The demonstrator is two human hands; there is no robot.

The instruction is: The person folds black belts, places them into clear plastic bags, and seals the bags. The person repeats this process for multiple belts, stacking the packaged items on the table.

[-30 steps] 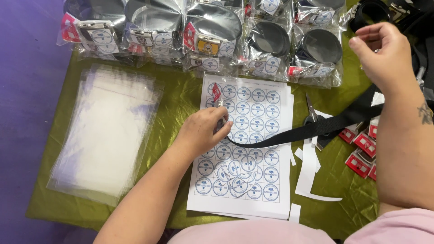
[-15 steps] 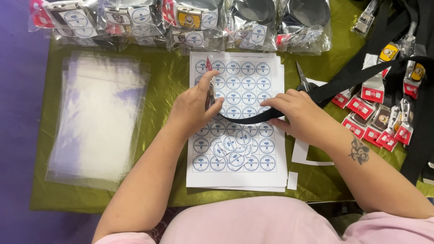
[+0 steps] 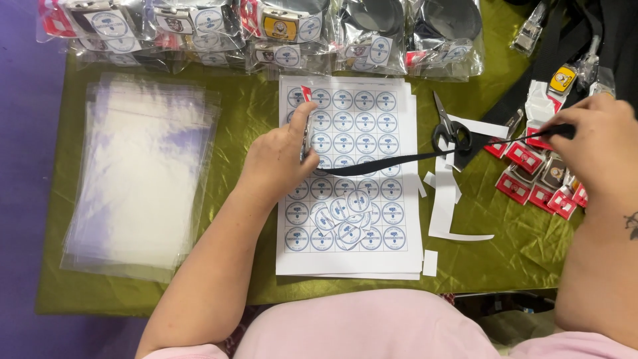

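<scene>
My left hand [image 3: 279,159] rests on a white sheet of round blue-and-white stickers [image 3: 350,252] and pinches the clip end of a black lanyard strap [image 3: 392,161]. The strap runs taut to the right across the sheet, and my right hand [image 3: 598,149] grips its other end above a heap of small red-and-white badge pieces [image 3: 531,189]. Several cut-out round stickers [image 3: 342,216] lie loose on the lower part of the sheet. Black-handled scissors [image 3: 448,129] lie just right of the sheet, under the strap.
A stack of clear plastic sleeves [image 3: 143,179] lies at the left on the olive-green cloth [image 3: 246,266]. Bagged lanyards with stickers [image 3: 266,30] line the far edge. White paper offcuts [image 3: 445,206] lie right of the sheet. More black straps and clips [image 3: 565,46] are piled at the top right.
My right hand has moved from the middle of the sheet out to the right, pulling the black strap taut. My left hand stays on the sheet holding the clip end.
</scene>
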